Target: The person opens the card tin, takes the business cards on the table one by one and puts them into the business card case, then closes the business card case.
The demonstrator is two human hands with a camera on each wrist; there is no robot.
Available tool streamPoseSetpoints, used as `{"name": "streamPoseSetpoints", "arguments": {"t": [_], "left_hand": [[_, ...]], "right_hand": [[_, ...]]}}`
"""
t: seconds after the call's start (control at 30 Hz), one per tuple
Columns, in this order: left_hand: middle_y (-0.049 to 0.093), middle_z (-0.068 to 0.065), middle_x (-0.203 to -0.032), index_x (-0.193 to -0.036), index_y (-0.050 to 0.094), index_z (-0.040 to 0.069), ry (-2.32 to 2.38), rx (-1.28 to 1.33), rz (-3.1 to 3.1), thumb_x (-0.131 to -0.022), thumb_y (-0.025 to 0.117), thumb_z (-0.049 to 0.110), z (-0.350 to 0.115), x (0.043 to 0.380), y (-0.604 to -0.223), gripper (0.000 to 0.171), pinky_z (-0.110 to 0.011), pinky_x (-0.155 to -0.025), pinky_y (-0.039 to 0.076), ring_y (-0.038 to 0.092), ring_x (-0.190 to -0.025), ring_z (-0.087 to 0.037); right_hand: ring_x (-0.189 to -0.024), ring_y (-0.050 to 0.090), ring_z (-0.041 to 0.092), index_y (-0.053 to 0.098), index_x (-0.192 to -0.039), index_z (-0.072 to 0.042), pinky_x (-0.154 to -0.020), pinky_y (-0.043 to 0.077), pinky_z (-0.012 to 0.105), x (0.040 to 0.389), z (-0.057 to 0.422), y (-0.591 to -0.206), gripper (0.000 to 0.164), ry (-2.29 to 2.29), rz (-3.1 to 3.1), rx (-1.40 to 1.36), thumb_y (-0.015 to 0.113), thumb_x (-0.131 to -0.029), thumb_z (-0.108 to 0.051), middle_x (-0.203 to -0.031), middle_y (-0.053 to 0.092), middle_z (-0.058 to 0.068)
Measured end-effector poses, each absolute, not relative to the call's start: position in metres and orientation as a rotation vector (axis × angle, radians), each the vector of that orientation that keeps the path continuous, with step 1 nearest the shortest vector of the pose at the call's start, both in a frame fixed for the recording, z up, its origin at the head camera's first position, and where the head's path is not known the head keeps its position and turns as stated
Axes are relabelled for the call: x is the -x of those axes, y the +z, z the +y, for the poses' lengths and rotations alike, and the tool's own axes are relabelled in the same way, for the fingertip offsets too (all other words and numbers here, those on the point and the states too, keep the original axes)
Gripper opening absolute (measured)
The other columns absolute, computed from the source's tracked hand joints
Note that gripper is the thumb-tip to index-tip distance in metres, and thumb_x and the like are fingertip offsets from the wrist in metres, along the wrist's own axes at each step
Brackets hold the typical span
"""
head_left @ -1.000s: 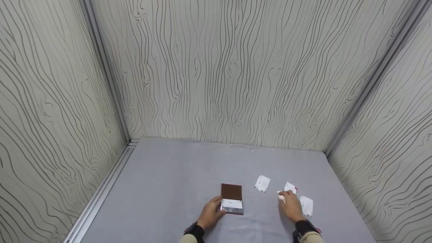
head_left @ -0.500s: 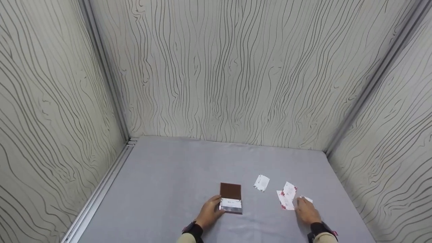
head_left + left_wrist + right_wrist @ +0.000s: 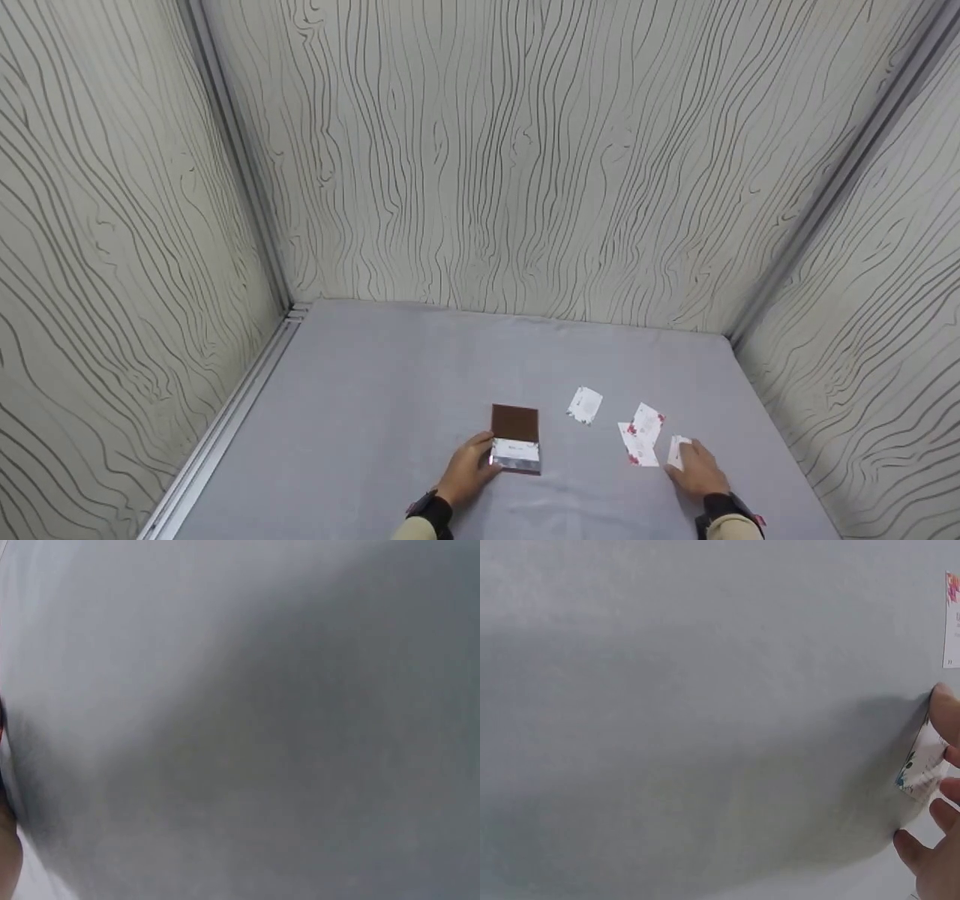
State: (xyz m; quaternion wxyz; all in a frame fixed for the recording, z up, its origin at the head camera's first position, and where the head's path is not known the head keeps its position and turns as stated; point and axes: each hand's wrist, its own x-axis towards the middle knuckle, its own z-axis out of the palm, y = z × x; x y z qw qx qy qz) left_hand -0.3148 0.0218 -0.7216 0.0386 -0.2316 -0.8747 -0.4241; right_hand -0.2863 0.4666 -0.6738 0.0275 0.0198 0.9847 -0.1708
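One open card case (image 3: 515,429) lies on the tabletop (image 3: 390,375), immediately right of the left hand (image 3: 465,472), which grips its left edge. One white card (image 3: 676,451) is pinched in the right hand (image 3: 700,472), beside two overlapping cards (image 3: 643,435).

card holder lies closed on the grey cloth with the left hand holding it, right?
Not closed: the head view shows the card holder open, a white card inside. It does lie on the grey cloth with the left hand holding it.

Booth-like workspace: wood-grain panels (image 3: 480,150), metal posts (image 3: 237,150), grey cloth-covered table (image 3: 390,390).
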Motion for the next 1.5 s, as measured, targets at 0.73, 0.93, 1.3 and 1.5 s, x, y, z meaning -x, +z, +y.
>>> {"name": "streamPoseSetpoints", "arguments": {"t": [0.73,0.93,1.3,1.5], "left_hand": [[0.057,-0.020,-0.135,-0.123,0.063,-0.009,-1.295,0.724,-2.654,-0.088,0.074,0.012,0.023,0.313,-0.724,0.042,-0.045,-0.108,0.042,0.052,-0.127,-0.036],[0.057,-0.022,-0.133,-0.121,0.063,-0.010,-1.268,0.747,-2.632,-0.087,0.074,0.009,0.022,0.310,-0.718,0.041,-0.046,-0.106,0.043,0.054,-0.125,-0.038],[0.058,-0.026,-0.129,-0.119,0.063,-0.012,-1.239,0.791,-2.564,-0.085,0.075,0.006,0.023,0.310,-0.719,0.041,-0.046,-0.104,0.045,0.056,-0.121,-0.041],[0.059,-0.026,-0.127,-0.118,0.063,-0.013,-1.196,0.796,-2.545,-0.084,0.076,0.006,0.022,0.310,-0.719,0.041,-0.044,-0.103,0.046,0.057,-0.119,-0.040]], "right_hand": [[-0.100,0.042,0.053,0.047,-0.123,0.015,-0.083,0.042,0.065,0.280,0.474,-0.663,0.098,-0.558,2.945,-0.237,0.082,-0.069,-0.060,-0.104,0.044,0.037],[-0.100,0.037,0.055,0.045,-0.125,0.016,-0.082,0.040,0.064,0.278,0.474,-0.665,0.104,-0.560,2.942,-0.281,0.080,-0.068,-0.063,-0.103,0.037,0.039],[-0.097,0.055,0.050,0.045,-0.109,0.017,-0.083,0.047,0.062,0.276,0.482,-0.663,0.048,-0.707,3.078,-0.118,0.069,-0.089,-0.019,-0.098,0.056,0.030],[-0.101,0.056,0.055,0.052,-0.109,0.017,-0.088,0.047,0.063,0.273,0.483,-0.663,0.022,-0.741,3.174,0.040,0.053,-0.089,0.007,-0.099,0.059,0.036]]}}
